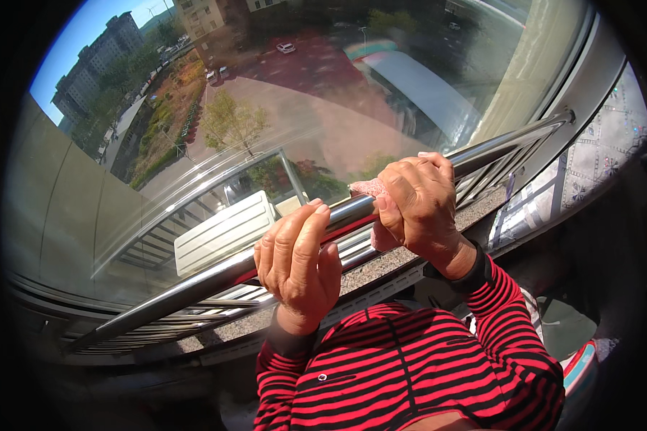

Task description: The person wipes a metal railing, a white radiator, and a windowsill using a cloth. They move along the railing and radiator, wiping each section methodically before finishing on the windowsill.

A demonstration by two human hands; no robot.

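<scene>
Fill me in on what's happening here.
A person in a red-and-black striped top has both hands at a metal rail in front of a window. The left hand holds the rail directly. The right hand clasps a pink cloth against it, the cloth showing above and below the rail.

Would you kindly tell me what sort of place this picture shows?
Probably an upper-floor room or enclosed balcony: a shiny metal rail runs across the front, and beyond it a leafy tree and a white car are seen from well above.
</scene>
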